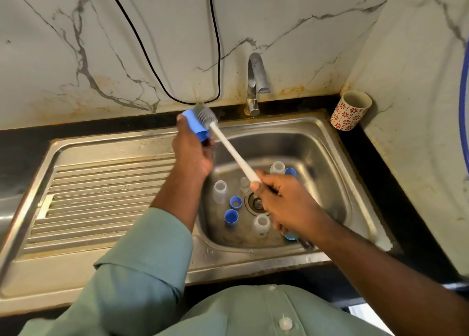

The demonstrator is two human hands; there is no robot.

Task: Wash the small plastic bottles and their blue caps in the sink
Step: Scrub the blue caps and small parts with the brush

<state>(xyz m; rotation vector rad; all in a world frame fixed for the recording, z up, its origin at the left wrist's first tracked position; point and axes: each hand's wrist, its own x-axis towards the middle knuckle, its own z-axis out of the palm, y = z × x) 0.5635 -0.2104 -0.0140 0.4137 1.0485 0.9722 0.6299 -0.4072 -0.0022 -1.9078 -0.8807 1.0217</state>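
The draining board [101,183] lay at the left of the steel sink [330,143]. Above the basin's back left corner, the left hand [193,150] had its grip clamped on a blue cap [196,123], the grey brush head [206,115] against it. The right hand [284,203] gripped the brush's white handle [236,153]. Clear bottles [219,191] and loose caps [231,217] stood on the basin floor round the drain [256,203]. A patterned cup [349,111] sat on the dark worktop [375,163] at the right.

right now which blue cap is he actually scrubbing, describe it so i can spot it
Start at the tap behind the sink and look left. The left hand holds a blue cap up at the basin's back left corner, with the grey brush head against it. The other caps lie on the basin floor.
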